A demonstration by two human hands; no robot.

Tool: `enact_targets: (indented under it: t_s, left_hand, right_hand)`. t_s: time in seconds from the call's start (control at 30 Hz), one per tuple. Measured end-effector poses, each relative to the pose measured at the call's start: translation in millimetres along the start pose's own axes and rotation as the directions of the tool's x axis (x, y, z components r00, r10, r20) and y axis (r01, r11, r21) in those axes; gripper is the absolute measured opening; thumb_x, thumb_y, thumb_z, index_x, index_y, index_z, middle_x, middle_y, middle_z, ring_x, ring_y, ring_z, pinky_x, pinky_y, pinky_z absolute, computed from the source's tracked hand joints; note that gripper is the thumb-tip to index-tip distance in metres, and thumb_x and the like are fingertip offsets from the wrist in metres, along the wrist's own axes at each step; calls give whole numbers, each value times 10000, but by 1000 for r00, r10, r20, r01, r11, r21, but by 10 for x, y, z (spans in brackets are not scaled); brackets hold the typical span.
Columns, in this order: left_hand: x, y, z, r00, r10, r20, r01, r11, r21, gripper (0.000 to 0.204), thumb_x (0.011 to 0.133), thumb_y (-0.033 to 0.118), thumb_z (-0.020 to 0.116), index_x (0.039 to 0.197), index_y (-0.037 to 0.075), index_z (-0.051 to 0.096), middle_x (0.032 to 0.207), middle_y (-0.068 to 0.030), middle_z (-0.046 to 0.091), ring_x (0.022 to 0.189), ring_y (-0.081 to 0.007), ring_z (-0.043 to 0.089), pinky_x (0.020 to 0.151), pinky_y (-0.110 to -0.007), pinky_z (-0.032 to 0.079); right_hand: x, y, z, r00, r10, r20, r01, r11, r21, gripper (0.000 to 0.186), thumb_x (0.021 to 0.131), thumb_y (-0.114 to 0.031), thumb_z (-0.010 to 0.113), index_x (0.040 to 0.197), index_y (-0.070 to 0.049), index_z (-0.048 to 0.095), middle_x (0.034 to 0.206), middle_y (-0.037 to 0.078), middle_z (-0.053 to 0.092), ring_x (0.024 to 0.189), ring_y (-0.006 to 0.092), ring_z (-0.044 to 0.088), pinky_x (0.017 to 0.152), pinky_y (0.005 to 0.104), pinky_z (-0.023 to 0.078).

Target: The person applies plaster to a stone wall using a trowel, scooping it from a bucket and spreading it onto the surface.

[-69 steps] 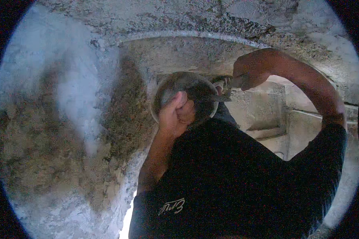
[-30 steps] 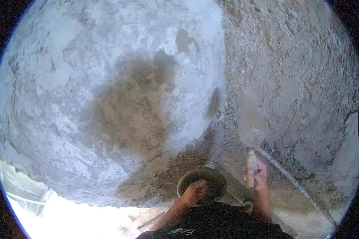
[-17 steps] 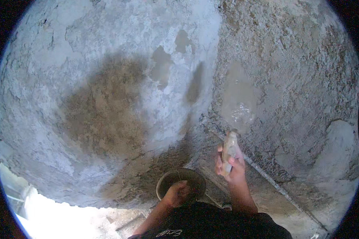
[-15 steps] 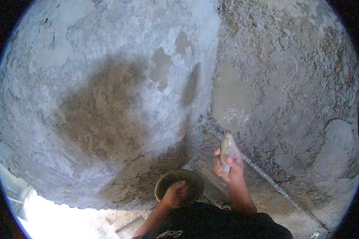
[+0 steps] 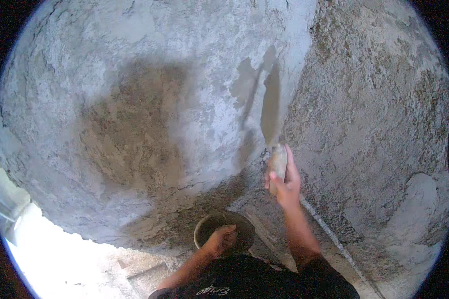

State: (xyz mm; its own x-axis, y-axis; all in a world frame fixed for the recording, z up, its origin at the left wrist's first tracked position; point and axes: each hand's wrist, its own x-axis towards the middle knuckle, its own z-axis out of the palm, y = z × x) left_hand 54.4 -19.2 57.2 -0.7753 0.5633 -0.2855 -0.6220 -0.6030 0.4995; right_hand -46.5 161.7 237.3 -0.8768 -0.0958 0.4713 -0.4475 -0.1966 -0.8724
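Note:
My right hand (image 5: 283, 174) is wrapped round the handle of a trowel (image 5: 271, 107). Its long grey blade points up and is turned nearly edge-on, close to the pale wall (image 5: 209, 134) beside the inner corner. Whether the blade touches the wall is hard to tell. Low in front of my body, my left hand (image 5: 222, 240) is closed at the near side of a round dark bucket (image 5: 198, 229). The hand covers part of the bucket's mouth, and the exact grip is partly hidden. Smooth damp patches (image 5: 244, 82) of grey mortar show on the wall left of the blade.
A rough brown-grey wall (image 5: 374, 99) meets the pale one at the corner. A thin pale rod or pipe (image 5: 329, 230) slants down to the right, past my right forearm. At the lower left, a bright opening shows rubble-strewn ground (image 5: 144, 269). Shadows fall across the pale wall.
My right hand has moved up and slightly left with the trowel. Its blade has turned from broad face to narrow edge, from the rough wall toward the corner. My left hand stays at the bucket.

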Motion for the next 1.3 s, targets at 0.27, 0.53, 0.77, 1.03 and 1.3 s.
enact_targets:
  t_s: [0.27,0.53,0.77,1.03,1.3]
  left_hand:
    - [-71,-19,90,976,55,-209,-51,998,26,134,898,264,534,832,154,495,667,26,422,568,-117,380,518,-275,292]
    - [-75,59,315,924,119,-364,-111,993,43,203,902,231,511,728,147,450,603,36,352,525,-109,319,485,-278,233]
    - [-13,58,193,979,51,-198,-43,998,46,197,885,229,553,734,149,456,618,41,362,535,-108,344,512,-272,272]
    - [-9,-16,186,934,12,-356,34,992,124,178,909,285,543,916,107,549,779,-15,534,652,-128,491,589,-275,401]
    - [-17,-10,217,956,9,-295,22,995,101,182,861,263,600,940,104,558,850,-21,548,744,-129,532,659,-268,432]
  right_hand:
    - [515,-76,53,893,-443,75,404,720,-564,581,836,-114,605,1343,48,372,1233,232,525,1185,297,479,995,388,345]
    - [300,-20,-49,900,-360,245,433,667,-607,560,812,-72,618,1318,51,409,1151,243,563,1068,308,567,924,363,406]
    - [116,5,-125,900,-421,111,385,649,-656,536,815,-94,632,1296,46,441,1137,218,569,1011,286,573,893,350,419]
    - [247,35,242,922,-367,121,372,761,-531,530,795,-47,640,1287,38,459,1133,205,579,1005,258,576,892,346,426]
    - [-90,-114,36,913,-398,88,367,709,-602,507,804,-89,656,1250,71,476,1161,206,578,1072,260,563,927,339,409]
